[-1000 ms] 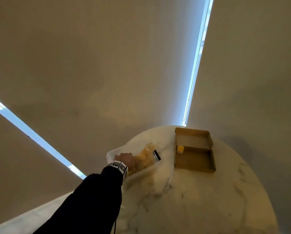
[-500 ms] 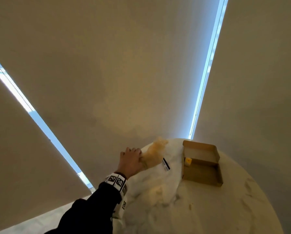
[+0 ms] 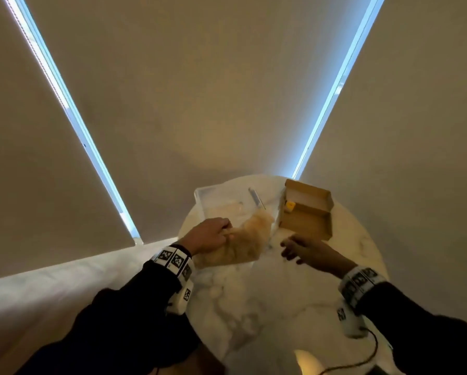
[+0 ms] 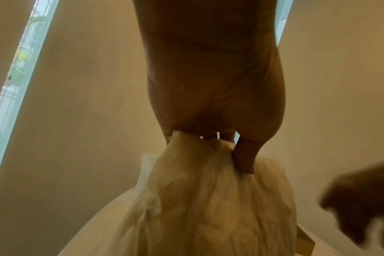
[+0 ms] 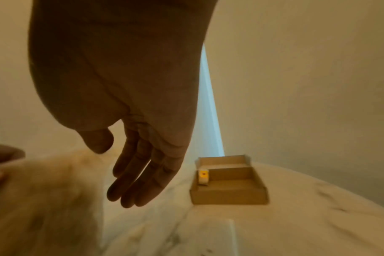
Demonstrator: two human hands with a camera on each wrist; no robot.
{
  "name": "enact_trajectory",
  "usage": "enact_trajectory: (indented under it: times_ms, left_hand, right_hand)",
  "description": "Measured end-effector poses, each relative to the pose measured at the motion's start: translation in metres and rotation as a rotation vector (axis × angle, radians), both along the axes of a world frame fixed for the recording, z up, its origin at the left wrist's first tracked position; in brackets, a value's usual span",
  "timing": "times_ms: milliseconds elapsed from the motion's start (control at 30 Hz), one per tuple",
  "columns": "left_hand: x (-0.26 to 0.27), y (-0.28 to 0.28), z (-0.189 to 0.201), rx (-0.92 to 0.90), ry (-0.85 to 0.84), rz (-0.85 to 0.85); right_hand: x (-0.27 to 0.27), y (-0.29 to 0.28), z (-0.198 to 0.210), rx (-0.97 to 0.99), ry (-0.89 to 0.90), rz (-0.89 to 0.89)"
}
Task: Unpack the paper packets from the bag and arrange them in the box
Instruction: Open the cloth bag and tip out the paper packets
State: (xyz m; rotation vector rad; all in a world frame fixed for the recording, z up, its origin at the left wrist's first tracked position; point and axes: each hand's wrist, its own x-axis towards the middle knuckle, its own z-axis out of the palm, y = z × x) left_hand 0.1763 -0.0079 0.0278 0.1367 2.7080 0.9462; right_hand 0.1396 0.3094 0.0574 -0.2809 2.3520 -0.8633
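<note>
My left hand (image 3: 213, 235) grips the bunched top of a thin translucent plastic bag (image 3: 243, 239), seen close in the left wrist view as crumpled film (image 4: 208, 199) under my thumb. Yellowish packets show blurred through the bag. My right hand (image 3: 294, 246) hovers open just right of the bag, fingers straight (image 5: 140, 181), holding nothing. An open brown cardboard box (image 3: 305, 226) stands at the back right of the round marble table (image 3: 281, 307). One small packet with a yellow label (image 3: 290, 205) stands in the box's left corner (image 5: 203, 176).
A clear flat plastic sheet or bag part (image 3: 221, 196) with a dark strip lies behind the bag. Pale roller blinds (image 3: 199, 90) with bright gaps rise behind the table. A cable (image 3: 362, 358) trails off my right wrist at the table's front.
My left hand has pulled the bag nearer and to the right, toward the box. My right hand has come into view beside the bag. The camera has tilted down and right.
</note>
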Motion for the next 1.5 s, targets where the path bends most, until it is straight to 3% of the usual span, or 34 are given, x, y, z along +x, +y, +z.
enact_trajectory:
  times_ms: [133, 233, 367, 467, 733, 1000, 1100, 1267, 1500]
  left_hand:
    - [0.019, -0.001, -0.032, 0.084, -0.081, 0.062]
    - [0.022, -0.010, -0.067, 0.108, -0.153, 0.119]
    - [0.022, -0.030, -0.114, 0.188, -0.209, 0.137]
    - [0.018, -0.046, -0.134, 0.234, -0.218, 0.188]
    - [0.009, -0.043, -0.147, 0.221, -0.249, 0.437]
    - [0.023, -0.055, -0.149, -0.063, -0.345, 0.545]
    - [0.026, -0.041, -0.146, -0.083, -0.284, 0.632]
    - [0.057, 0.036, -0.141, -0.012, 0.027, 0.810]
    - [0.104, 0.157, -0.111, 0.148, 0.273, 0.641]
  right_hand:
    - [-0.032, -0.071, -0.010, -0.022, -0.116, -0.012]
    - [-0.043, -0.103, -0.045, 0.032, -0.208, 0.027]
    - [-0.057, -0.126, -0.111, 0.134, -0.100, 0.078]
    - [-0.067, -0.134, -0.143, 0.102, -0.080, 0.072]
    - [-0.084, -0.144, -0.178, -0.029, -0.023, 0.094]
    - [-0.088, -0.133, -0.188, -0.211, -0.010, 0.186]
    - [-0.095, -0.124, -0.199, -0.276, 0.047, 0.252]
    - [-0.091, -0.079, -0.206, -0.489, 0.178, 0.278]
    - [-0.061, 0.042, -0.181, -0.754, 0.198, 0.169]
